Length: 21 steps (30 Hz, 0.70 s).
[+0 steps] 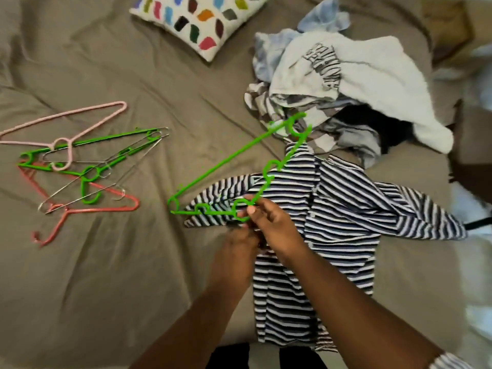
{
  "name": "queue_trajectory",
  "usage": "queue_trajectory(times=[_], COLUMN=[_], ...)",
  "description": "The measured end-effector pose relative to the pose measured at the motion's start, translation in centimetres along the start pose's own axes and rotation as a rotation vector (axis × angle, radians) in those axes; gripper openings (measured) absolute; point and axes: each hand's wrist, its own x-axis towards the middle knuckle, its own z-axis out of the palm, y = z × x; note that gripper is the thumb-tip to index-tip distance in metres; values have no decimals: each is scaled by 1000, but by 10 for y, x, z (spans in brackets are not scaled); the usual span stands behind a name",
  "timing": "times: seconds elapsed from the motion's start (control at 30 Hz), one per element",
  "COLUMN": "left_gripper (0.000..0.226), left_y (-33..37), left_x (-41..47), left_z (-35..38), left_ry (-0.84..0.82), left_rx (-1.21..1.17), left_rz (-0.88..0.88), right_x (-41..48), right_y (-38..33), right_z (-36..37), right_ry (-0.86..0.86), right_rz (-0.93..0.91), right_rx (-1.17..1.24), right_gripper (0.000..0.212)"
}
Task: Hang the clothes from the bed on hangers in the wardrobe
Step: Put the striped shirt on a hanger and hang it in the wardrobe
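A navy-and-white striped shirt (332,222) lies spread on the bed (133,275). Above it is a green plastic hanger (223,169), tilted with one end toward the clothes pile. My right hand (274,227) pinches the hanger near its hook loop. My left hand (239,249) is just below, partly hidden by the right, its fingers on the shirt's collar area; its grip is hard to make out.
A pile of clothes (346,83), white, blue, striped and black, sits at the upper right. Several loose hangers (80,166), pink, green, red and wire, lie at the left. A spotted cushion (197,20) rests at the top.
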Motion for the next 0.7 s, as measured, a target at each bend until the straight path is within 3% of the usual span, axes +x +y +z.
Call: queue_trajectory(times=[0.1, 0.2, 0.3, 0.4, 0.47, 0.53, 0.6, 0.63, 0.7], left_gripper=[24, 26, 34, 67, 82, 66, 39, 36, 38], left_y=[37, 68, 94, 112, 120, 132, 147, 153, 164], left_x=[9, 29, 52, 85, 111, 137, 150, 154, 158], left_z=[33, 51, 56, 55, 51, 53, 65, 71, 82], left_ry=[-78, -121, 107, 308, 224, -45, -182, -145, -37], left_rx=[112, 65, 23, 128, 133, -120, -550, -650, -756], left_rz=[169, 293, 309, 233, 128, 8, -107, -121, -140], right_x=[-15, -31, -46, -61, -67, -69, -65, -62, -53], right_y=[1, 4, 0, -18, -35, -52, -63, -64, -60], right_z=[-51, -104, -165, -224, -250, -268, -277, -283, -295], right_ry=[75, 227, 325, 200, 12, -142, -137, -49, 338], right_rz=[-34, -88, -122, -137, -137, -140, -155, -187, -307], right_rx=[96, 152, 124, -119, -246, -330, -431, -526, -872], right_gripper=[20, 20, 21, 22, 20, 18, 16, 15, 35])
